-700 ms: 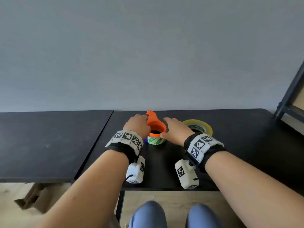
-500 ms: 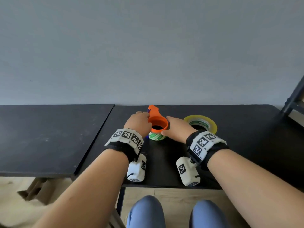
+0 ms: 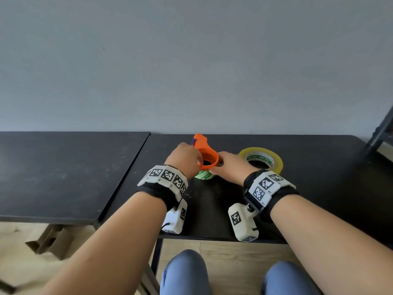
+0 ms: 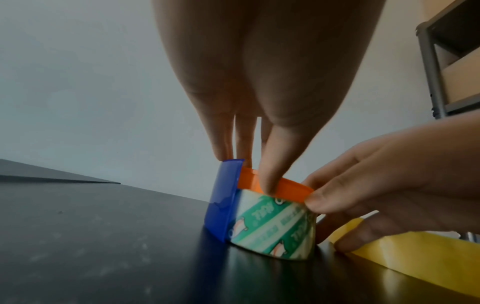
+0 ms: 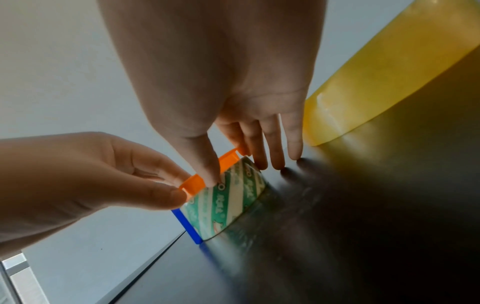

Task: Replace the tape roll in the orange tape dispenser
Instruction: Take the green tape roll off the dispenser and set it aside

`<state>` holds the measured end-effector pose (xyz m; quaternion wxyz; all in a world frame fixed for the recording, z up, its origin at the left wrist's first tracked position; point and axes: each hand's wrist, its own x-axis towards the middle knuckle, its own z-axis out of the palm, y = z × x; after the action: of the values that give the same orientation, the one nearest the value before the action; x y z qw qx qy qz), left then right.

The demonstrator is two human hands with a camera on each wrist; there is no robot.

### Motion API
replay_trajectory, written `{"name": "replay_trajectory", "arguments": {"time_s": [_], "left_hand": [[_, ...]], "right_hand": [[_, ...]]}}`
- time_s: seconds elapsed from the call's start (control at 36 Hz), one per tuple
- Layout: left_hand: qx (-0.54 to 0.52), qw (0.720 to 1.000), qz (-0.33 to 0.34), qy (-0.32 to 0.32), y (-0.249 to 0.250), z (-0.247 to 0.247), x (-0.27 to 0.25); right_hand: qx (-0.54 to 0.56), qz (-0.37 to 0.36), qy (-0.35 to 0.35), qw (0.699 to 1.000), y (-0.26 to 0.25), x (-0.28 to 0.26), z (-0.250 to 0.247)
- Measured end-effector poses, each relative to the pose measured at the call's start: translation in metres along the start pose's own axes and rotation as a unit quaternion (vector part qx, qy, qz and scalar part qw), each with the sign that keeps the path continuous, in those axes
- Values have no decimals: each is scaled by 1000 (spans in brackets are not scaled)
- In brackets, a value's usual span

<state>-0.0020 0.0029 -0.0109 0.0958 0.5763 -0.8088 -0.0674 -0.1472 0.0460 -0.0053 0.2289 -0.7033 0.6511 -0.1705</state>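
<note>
Standing flat on the black matte tabletop [image 3: 319, 188], near its back edge by the grey wall, the orange plastic ring-shaped tape dispenser [image 3: 207, 159] sits around a small roll of green-and-white printed tape [image 4: 275, 226], with a blue plastic blade guard [image 4: 223, 201] upright against the roll's left side. The left hand [image 3: 184, 159] reaches in from the left and pinches the orange rim between its thumb [image 4: 270, 164] on the near side and its other fingers, which are held close together behind the rim by the blue guard. The right hand [image 3: 230, 170] comes in from the right; its thumb and forefinger pinch the orange rim on the opposite side, while its remaining fingers [image 5: 293, 139] are slightly spread and point down with their tips on or just above the tabletop beside the printed roll. Just right of that hand a larger roll of yellowish translucent packing tape [image 3: 262, 159] lies flat on the same table, apart from the dispenser. Both wrists wear black straps carrying white marker blocks.
</note>
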Motion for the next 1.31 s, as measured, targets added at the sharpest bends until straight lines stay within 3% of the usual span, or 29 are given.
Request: {"name": "replay_trajectory", "arguments": {"time_s": [0.33,0.5,0.64,0.72,1.06,1.31], "left_hand": [[-42,999,-30,4,3,-5,-4],[-70,997,-32,20,2,-9,-10],[-76,996,-40,26,0,-7,-12],[-68,997,-39,23,0,-6,-14],[-87,993,-35,65,-3,-7,-20],[-126,981,-36,145,-4,-13,-19]], "right_hand": [[38,23,14,999,-2,-2,-3],[114,43,57,991,1,6,0],[224,85,102,966,-2,7,-2],[261,103,93,955,-5,8,-4],[296,115,106,942,-9,5,-2],[256,110,164,946,-8,5,-4]]}}
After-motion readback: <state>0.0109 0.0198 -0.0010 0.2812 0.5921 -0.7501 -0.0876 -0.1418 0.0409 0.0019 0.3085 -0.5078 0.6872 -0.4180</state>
